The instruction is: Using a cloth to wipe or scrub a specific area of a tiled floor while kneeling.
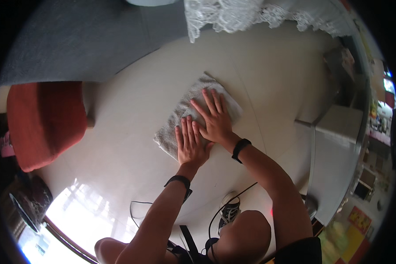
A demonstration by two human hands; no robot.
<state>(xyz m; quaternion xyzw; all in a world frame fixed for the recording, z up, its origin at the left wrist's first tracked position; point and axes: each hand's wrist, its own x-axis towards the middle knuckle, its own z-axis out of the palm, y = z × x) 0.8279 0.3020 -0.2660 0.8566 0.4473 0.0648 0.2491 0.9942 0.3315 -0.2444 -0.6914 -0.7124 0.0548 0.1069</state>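
Observation:
A grey-beige cloth (180,114), folded into a rough rectangle, lies flat on the pale tiled floor (135,109). Both my palms press down on it with the fingers spread. My left hand (192,148) covers its near edge, thumb out to the right. Just beyond and to the right, my right hand (215,120) rests across its middle, with its thumb close to the left hand's fingers. Slight wrinkles show in the cloth left of my fingers. Its far corner and right edge lie flat. Neither hand grasps anything.
A red fabric-covered seat (57,122) stands at left, below a large dark grey surface (85,39). White lace (224,16) hangs at the top. Grey furniture (333,158) is at right. Black cables (214,217) pass near my knee and sneaker (230,213).

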